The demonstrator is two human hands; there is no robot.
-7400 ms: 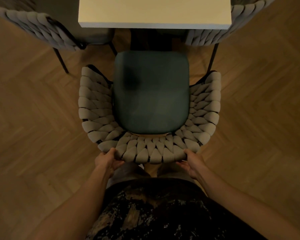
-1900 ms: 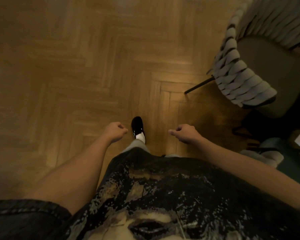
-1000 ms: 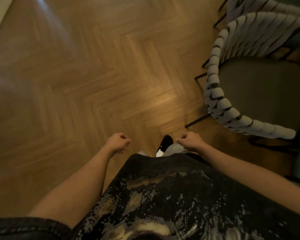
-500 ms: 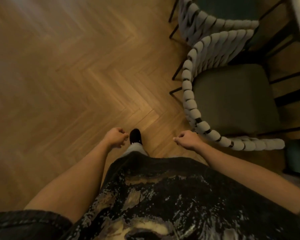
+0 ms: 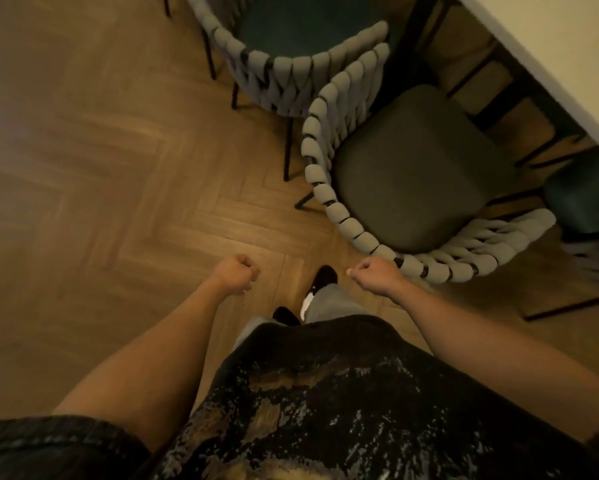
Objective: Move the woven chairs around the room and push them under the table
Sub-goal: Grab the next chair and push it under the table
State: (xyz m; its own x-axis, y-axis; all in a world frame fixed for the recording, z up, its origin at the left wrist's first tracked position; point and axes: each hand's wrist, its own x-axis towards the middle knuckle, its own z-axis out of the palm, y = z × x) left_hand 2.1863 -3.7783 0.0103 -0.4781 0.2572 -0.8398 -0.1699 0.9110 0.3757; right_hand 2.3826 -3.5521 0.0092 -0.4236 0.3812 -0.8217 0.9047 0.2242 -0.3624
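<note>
**Empty fists beside the grey-seated chair**

Both hands held nothing. The left hand point(image 5: 237, 278), at centre frame, was curled into a loose fist over bare floor, its forearm running down to the lower left. The right hand point(image 5: 374, 274) was curled the same way, knuckles just beside the woven backrest of the grey-seated woven chair point(image 5: 408, 174); whether it touched the weave could not be told. That chair stood right of centre, its seat facing the pale table point(image 5: 568, 57) in the upper right corner and not yet under it. A teal-seated woven chair point(image 5: 291, 46) stood at the top centre, its rope back touching or nearly touching the first chair's arm. A third, blurred seat point(image 5: 585, 202) showed at the right edge. A black shoe point(image 5: 324, 277) stepped between the hands on the herringbone floor point(image 5: 118, 150).

Compared with half a second earlier, the fists kept their pose, while the chairs and table had shifted lower and leftward in frame, with more tabletop showing.
</note>
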